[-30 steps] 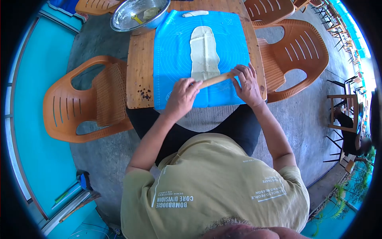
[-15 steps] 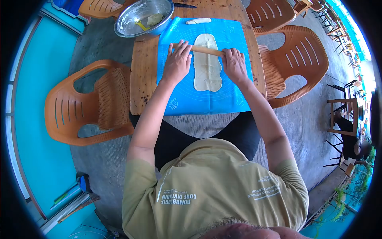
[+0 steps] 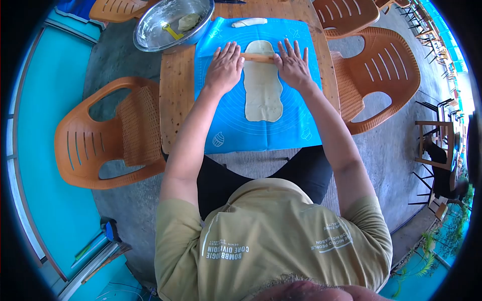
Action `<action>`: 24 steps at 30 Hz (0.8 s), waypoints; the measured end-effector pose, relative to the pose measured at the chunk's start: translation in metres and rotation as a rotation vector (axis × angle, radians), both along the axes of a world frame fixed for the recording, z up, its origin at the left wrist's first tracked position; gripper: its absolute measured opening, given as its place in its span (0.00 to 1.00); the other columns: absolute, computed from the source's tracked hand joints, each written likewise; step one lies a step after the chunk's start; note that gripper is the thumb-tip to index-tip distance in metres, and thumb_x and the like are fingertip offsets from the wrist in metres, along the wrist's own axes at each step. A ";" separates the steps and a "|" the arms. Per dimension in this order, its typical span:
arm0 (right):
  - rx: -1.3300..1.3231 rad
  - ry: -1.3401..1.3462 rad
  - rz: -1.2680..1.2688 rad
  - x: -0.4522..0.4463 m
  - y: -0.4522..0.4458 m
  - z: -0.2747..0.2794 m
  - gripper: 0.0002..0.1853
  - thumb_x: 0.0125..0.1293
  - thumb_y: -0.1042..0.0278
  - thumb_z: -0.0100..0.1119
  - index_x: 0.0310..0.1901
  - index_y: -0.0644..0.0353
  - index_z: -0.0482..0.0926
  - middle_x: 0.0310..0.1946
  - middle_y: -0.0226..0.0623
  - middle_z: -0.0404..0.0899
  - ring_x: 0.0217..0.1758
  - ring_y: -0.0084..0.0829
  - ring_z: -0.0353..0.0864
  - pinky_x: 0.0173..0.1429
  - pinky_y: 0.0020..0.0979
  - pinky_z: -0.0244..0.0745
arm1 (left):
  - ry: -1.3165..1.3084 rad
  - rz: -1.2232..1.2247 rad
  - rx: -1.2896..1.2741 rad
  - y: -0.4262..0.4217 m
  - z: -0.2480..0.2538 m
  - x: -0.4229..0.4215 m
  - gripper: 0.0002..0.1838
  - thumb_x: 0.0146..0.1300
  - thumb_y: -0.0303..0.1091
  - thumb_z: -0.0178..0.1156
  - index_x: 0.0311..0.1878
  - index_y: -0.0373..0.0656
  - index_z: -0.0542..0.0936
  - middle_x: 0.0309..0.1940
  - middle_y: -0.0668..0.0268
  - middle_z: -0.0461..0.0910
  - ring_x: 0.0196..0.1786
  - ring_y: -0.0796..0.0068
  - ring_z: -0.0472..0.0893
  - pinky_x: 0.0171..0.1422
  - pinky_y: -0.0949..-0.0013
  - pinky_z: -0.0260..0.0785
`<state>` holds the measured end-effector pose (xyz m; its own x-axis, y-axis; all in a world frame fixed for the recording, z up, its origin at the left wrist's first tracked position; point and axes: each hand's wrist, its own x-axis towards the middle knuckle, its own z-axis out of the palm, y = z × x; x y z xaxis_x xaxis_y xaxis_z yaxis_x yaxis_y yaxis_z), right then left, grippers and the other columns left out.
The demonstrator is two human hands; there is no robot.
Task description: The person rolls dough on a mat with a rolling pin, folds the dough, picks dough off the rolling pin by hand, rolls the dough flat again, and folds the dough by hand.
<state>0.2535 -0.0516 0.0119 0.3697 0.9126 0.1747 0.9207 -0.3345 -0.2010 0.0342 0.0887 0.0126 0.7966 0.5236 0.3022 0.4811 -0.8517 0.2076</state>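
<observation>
A long sheet of rolled-out dough [image 3: 263, 93] lies on a blue baking mat [image 3: 226, 133] in front of me. Across its far part rests a wooden rolling pin [image 3: 258, 58]. My left hand [image 3: 225, 69] lies over the pin's left end, fingers stretched forward and the thumb by the dough's edge. Over the right end is my right hand [image 3: 293, 66], its fingers spread and flat. Both palms cover the ends of the pin. Beyond them, a small rolled piece of dough [image 3: 249, 22] sits near the mat's far edge.
At the table's far left stands a metal bowl [image 3: 150, 42] with a yellow tool [image 3: 173, 32] and a lump of dough [image 3: 189, 22] in it. Orange chairs flank the wooden table [image 3: 175, 95], one on the left [image 3: 100, 133] and one on the right [image 3: 381, 75].
The rolling pin stays across the far part of the dough, shifted slightly relative to it. My right hand's fingers, bent over the pin before, are now stretched and spread. The camera view has shifted slightly.
</observation>
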 end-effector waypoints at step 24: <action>-0.066 -0.043 -0.067 0.063 0.081 -0.013 0.39 0.85 0.37 0.29 0.88 0.51 0.47 0.89 0.47 0.42 0.92 0.51 0.35 0.89 0.64 0.25 | 0.234 0.216 -0.053 0.055 -0.002 0.070 0.39 0.85 0.57 0.29 0.86 0.37 0.54 0.89 0.50 0.48 0.91 0.54 0.42 0.92 0.41 0.28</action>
<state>0.3170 0.0299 -0.0015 0.4233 0.8962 0.1325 0.9033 -0.4064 -0.1373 0.1046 0.1437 0.0106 0.7098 0.6984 0.0915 0.6896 -0.7155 0.1115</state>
